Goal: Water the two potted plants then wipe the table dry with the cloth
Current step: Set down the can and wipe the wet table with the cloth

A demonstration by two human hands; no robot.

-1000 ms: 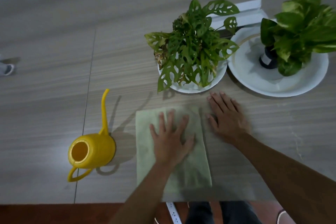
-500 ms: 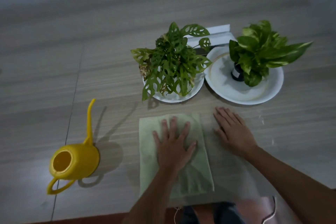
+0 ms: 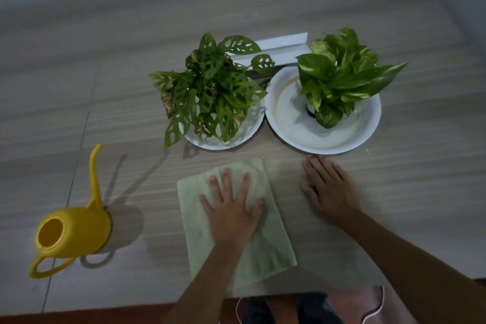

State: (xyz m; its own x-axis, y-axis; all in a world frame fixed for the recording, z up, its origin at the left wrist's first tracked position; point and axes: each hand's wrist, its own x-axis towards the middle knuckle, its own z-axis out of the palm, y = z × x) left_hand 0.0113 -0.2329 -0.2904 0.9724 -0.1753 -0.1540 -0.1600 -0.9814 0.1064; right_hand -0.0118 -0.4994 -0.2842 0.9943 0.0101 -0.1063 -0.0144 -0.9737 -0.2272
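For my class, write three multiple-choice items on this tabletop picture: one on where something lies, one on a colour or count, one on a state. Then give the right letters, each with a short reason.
1. Where does the watering can stand?
A. left of the cloth
B. between the two plants
C. on a plate

2. How many white plates hold a plant?
A. one
B. two
C. three

3. What is the left hand doing?
A. gripping the can's handle
B. lying flat on the cloth
C. lifting a plant

Answers:
1 A, the yellow can stands left of the green cloth.
2 B, the left plate and right plate each hold one plant.
3 B, the palm lies on the cloth with fingers spread.
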